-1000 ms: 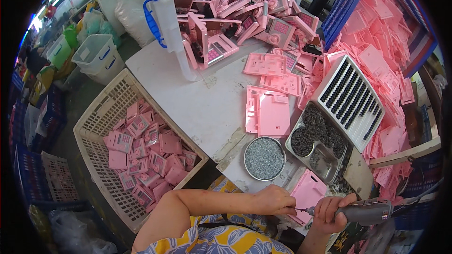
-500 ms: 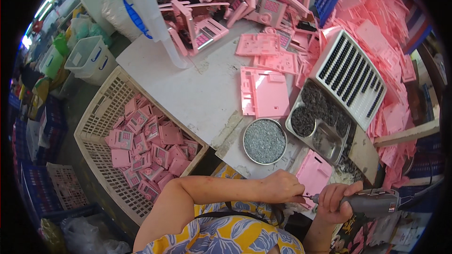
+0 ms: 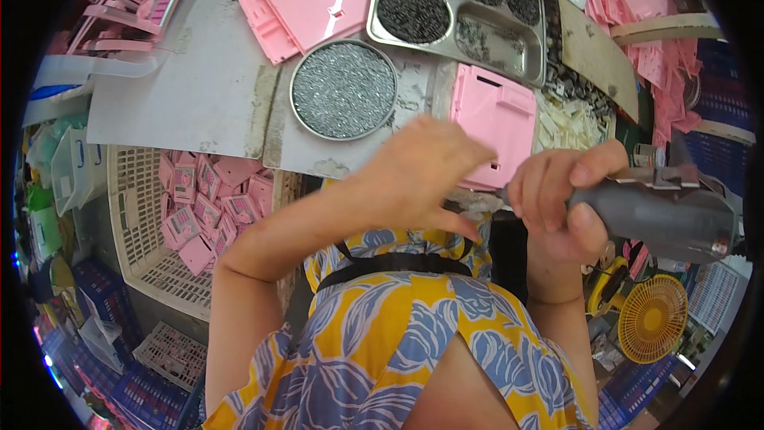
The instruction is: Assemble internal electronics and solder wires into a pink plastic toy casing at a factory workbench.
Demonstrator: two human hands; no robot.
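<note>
1. Right hand (image 3: 557, 203): fingers wrapped fully round the grey, smooth-bodied power screwdriver (image 3: 660, 211), which lies roughly level with its tip pointing toward the left hand.
2. Left hand (image 3: 418, 179): fingers loosely curled and spread, thumb pointing toward the screwdriver tip. Whether a small part is pinched between the fingertips cannot be told; the hand covers the lower left edge of the pink panel.
3. Pink panel (image 3: 497, 123): a flat, matte, moulded plastic rectangle with a notched top edge, lying at the near edge of the table (image 3: 199, 95), just beyond both hands.
4. Round tin (image 3: 343, 89): a shallow metal dish, filled level with fine, glittering silver screws, just left of the pink panel.
5. Steel tray (image 3: 509, 36): a rectangular, compartmented, polished tray beyond the panel; its compartments hold heaps of small dark screws.
6. Pink housing (image 3: 306, 8): a glossy, ribbed plastic shell, left of the steel tray and beyond the round tin.
7. White basket (image 3: 135, 191): a lattice-walled plastic crate below the table on the left, holding loose pink plastic pieces.
8. Yellow fan (image 3: 652, 318): a small round fan with a wire grille, low on the right.
</note>
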